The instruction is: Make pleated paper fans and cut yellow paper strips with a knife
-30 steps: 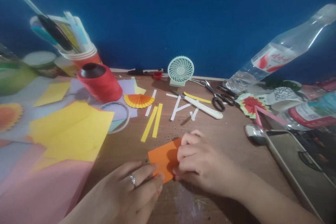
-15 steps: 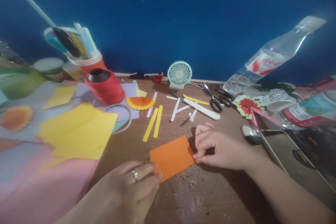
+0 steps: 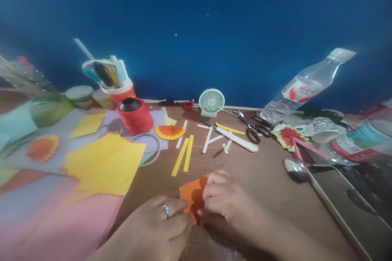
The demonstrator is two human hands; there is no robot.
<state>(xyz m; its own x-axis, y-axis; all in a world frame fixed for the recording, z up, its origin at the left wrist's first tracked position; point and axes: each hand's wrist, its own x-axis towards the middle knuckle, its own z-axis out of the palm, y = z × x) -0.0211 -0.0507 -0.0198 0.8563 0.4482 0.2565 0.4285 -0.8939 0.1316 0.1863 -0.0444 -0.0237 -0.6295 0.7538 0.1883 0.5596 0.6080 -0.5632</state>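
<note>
A small orange paper [image 3: 191, 194] lies on the brown table [image 3: 263, 175] near the front edge. My right hand [image 3: 228, 204] covers its right part, fingers curled and pressing down on it. My left hand [image 3: 159, 228], with a ring on one finger, pinches the paper's lower left corner. The two hands nearly touch over the paper, and most of it is hidden under them.
Yellow sheets [image 3: 104, 165] and pink paper [image 3: 58, 228] lie at the left. Behind are a red thread spool [image 3: 134, 115], a cup of pens [image 3: 112, 77], an orange paper fan [image 3: 170, 131], yellow strips [image 3: 183, 155], a small fan [image 3: 211, 102], scissors [image 3: 249, 126], a craft knife [image 3: 237, 140], a tilted bottle [image 3: 303, 87], a spoon [image 3: 294, 167].
My right hand moved left from the paper's right edge and now lies over it, folding it smaller. The camera tilted up, so everything sits lower in view.
</note>
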